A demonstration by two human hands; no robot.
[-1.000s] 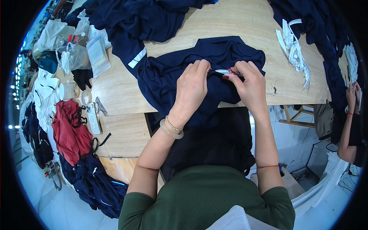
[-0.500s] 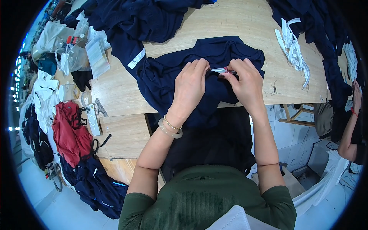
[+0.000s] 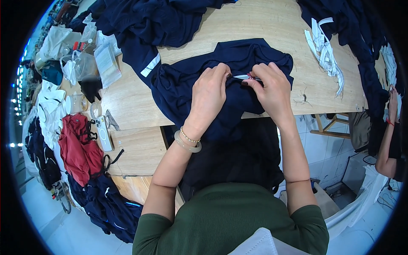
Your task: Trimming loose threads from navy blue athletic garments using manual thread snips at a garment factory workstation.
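A navy garment lies bunched on the wooden table in front of me, its lower part hanging over the near edge. My left hand pinches a bit of its fabric, fingertips closed around the cloth. In my right hand is a small pair of thread snips with silvery blades and something red at the grip. The blades point left, toward my left fingertips, just above the garment. My right fingers hide most of the snips' handle.
More navy garments lie at the far left and far right. White strips sit on the right of the table. Leftward are plastic bags, a phone and a red bag. Another person's arm shows at the right.
My hands have shifted very slightly, and a little more gap shows between them along the blades. The garment stays nearly in place.
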